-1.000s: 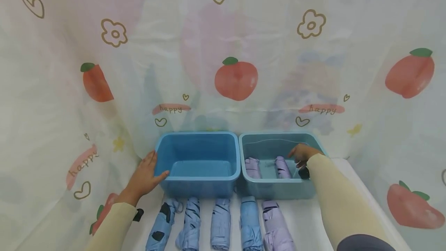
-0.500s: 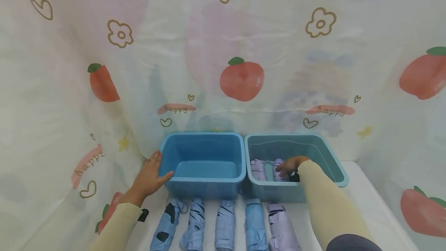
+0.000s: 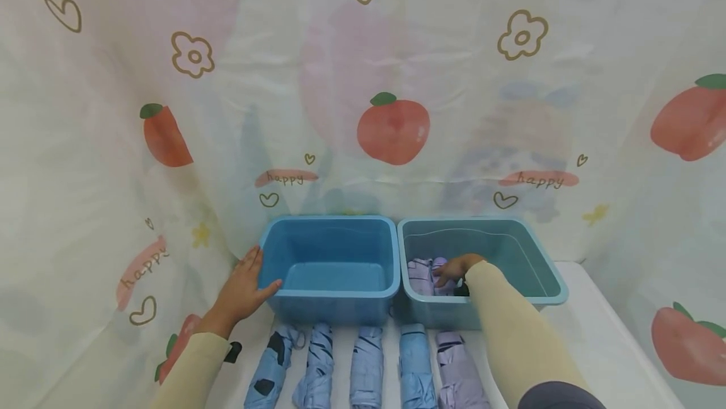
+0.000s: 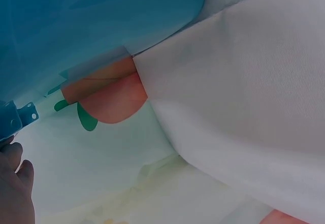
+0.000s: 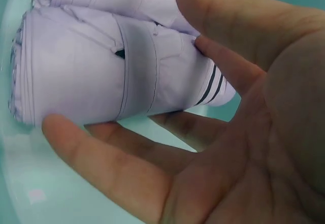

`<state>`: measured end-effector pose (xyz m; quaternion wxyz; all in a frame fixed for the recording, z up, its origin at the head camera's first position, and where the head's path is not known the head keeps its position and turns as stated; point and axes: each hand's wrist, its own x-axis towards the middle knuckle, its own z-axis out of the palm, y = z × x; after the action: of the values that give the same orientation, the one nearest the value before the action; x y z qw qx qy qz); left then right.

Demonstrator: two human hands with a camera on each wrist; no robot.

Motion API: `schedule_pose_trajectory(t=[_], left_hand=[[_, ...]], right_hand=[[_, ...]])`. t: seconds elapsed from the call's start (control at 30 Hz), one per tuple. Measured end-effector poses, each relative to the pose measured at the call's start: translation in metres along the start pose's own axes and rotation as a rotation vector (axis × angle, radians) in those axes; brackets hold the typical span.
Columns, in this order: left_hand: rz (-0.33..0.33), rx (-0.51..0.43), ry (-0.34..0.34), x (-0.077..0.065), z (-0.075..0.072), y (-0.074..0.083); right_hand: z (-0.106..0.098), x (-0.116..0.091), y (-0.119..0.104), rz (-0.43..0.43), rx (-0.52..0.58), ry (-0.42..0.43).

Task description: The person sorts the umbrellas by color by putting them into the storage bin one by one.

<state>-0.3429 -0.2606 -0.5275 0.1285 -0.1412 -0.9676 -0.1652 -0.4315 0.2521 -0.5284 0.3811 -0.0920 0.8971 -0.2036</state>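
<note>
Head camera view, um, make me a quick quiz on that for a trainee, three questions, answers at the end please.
1. Count: how many rolled umbrellas lie in a row on the white table?
2. True or false: the left hand is holding an umbrella.
3. Choose: what colour are the two umbrellas by the right hand in the teal bin? A, blue; B, purple; C, yellow.

Key
1. Five.
2. False; it touches the blue bin.
3. B.
</note>
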Motion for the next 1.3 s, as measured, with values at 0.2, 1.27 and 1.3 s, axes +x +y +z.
schedule_pose_trajectory(t=[0.2,1.27,1.3], left_hand=[[-0.002,0.009,-0.01,0.0,0.0,0.002],[-0.011,-0.02,-0.009,0.0,0.002,-0.001],[-0.012,-0.022,-0.013,-0.001,0.002,0.0]], right_hand=[[0.003,-0.006,0.0,0.01,0.001,0.02],[-0.038,-0.129,0.006,-0.26,0.334,0.22],[-0.034,-0.135,0.007,-0.275,0.326,0.238]])
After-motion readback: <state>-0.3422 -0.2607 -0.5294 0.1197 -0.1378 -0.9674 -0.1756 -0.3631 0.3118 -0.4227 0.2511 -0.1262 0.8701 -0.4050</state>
